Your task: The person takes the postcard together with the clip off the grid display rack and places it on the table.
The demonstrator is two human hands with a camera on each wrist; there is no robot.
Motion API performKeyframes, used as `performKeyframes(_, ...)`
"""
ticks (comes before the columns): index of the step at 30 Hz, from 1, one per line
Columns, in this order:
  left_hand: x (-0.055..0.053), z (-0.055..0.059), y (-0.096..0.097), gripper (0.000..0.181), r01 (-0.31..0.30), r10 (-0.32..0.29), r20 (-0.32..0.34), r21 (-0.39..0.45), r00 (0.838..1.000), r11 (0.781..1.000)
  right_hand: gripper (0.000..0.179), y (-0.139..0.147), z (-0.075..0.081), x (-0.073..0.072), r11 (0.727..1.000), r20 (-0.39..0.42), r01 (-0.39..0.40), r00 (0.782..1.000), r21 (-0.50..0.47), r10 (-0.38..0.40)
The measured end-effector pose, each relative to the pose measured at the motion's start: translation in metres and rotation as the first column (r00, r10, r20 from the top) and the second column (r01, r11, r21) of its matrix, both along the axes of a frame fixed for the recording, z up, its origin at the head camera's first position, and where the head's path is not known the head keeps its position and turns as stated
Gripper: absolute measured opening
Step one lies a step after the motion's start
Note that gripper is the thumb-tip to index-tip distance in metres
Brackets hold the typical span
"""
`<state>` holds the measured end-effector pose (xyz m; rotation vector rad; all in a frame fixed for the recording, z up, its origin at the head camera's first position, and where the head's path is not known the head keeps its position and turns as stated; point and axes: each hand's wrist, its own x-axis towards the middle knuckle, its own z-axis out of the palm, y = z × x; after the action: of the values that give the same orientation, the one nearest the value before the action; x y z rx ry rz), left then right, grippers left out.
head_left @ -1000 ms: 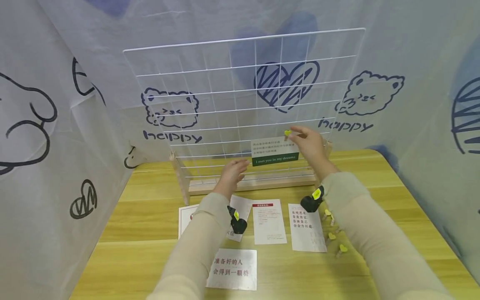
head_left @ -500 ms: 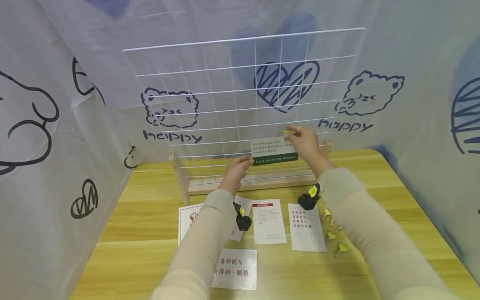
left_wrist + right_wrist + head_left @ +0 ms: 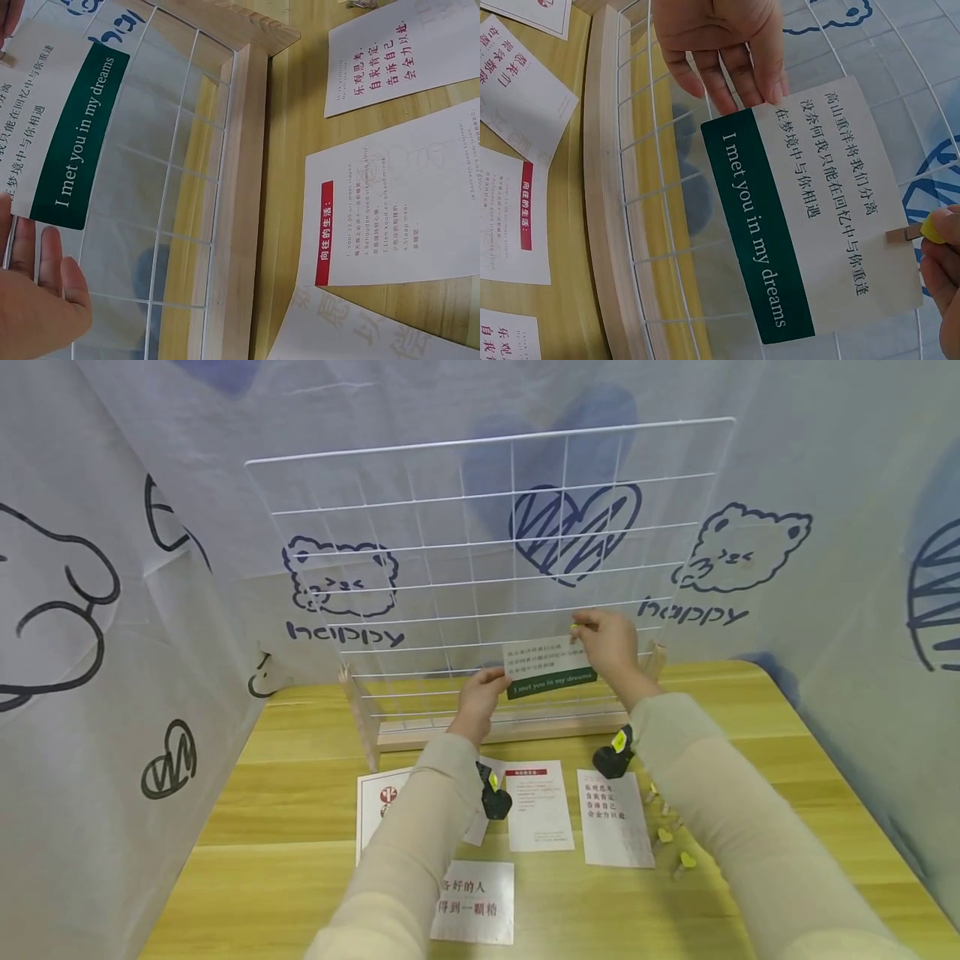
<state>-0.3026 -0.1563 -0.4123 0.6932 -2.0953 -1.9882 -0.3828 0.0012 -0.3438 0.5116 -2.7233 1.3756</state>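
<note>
A white card [image 3: 551,664] with a green band reading "I met you in my dreams" stands against the lower part of a white wire grid [image 3: 487,441]. My left hand [image 3: 480,697] pinches its left edge, thumb in front and fingers reaching behind, as the right wrist view shows. At the card's upper right, my right hand [image 3: 611,647] grips a small wooden clothespin [image 3: 904,234] topped by a yellow heart [image 3: 932,228]. The peg's tip overlaps the card's top edge. Seen from the right wrist, the card [image 3: 817,217] lies tilted across the wires.
The grid stands in a wooden base [image 3: 420,740] on a wood-grain table [image 3: 285,810]. Printed cards lie in front, among them a red-headed one [image 3: 540,810], one at right [image 3: 615,822] and one nearer [image 3: 480,910]. Several heart clothespins [image 3: 686,860] lie beside my right sleeve.
My left hand has come up and right from beside the card and now pinches its left edge. My right hand has shifted slightly left with the clothespin. The card's lower edge has dipped slightly.
</note>
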Motion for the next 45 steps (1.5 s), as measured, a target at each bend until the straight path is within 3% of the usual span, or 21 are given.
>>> performKeyframes(12, -0.006, -0.004, 0.003, 0.02, -0.09, 0.095, -0.041, 0.109, 0.995, 0.99, 0.018, 0.0, -0.006, -0.004, 0.997, -0.091, -0.001, 0.996, -0.073, -0.006)
performKeyframes(20, -0.006, -0.006, 0.003, 0.017, -0.099, 0.106, -0.042, 0.143, 0.993, 0.985, 0.013, -0.001, -0.009, -0.003, 0.991, -0.168, 0.013, 0.985, -0.131, -0.035)
performKeyframes(29, 0.003, -0.006, 0.001, 0.017, -0.085, 0.092, -0.036, 0.159, 0.995, 0.984, 0.011, -0.002, -0.014, 0.0, 0.979, -0.281, 0.034, 0.956, -0.199, -0.09)
performKeyframes(39, 0.008, -0.005, 0.0, 0.019, -0.081, 0.092, -0.041, 0.206, 0.995, 0.975, 0.012, -0.005, -0.013, 0.001, 0.948, -0.279, 0.098, 0.942, -0.303, -0.186)
performKeyframes(45, 0.009, -0.007, 0.003, 0.02, -0.076, 0.092, -0.055, 0.236, 0.994, 0.969, 0.009, 0.002, -0.006, 0.003, 0.96, -0.281, 0.122, 0.94, -0.251, -0.193)
